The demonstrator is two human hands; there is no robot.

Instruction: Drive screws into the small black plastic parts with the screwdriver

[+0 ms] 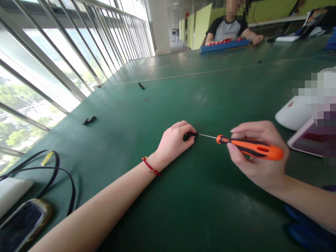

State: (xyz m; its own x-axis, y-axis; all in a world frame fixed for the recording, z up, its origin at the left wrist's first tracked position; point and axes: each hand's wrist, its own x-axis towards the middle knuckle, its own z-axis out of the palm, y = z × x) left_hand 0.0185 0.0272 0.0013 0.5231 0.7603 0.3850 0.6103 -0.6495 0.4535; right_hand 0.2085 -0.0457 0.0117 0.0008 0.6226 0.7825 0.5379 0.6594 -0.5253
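My left hand [176, 141] is closed around a small black part [189, 135] just above the green tabletop [147, 115]; most of the part is hidden by the fingers, and its kind cannot be made out. In my right hand [262, 157] is a screwdriver [252, 147] with an orange and black handle, the fingers wrapped round it. Its thin metal shaft points left, and the tip meets the right end of the black part. A red cord bracelet circles my left wrist.
Small black pieces [89, 120] lie on the left of the table. A black cable [59, 168] and a phone [23, 224] are at the near left. Across the table sits a person [229, 29] behind a blue tray [225, 46]. A white rounded object [291, 112] stands at right.
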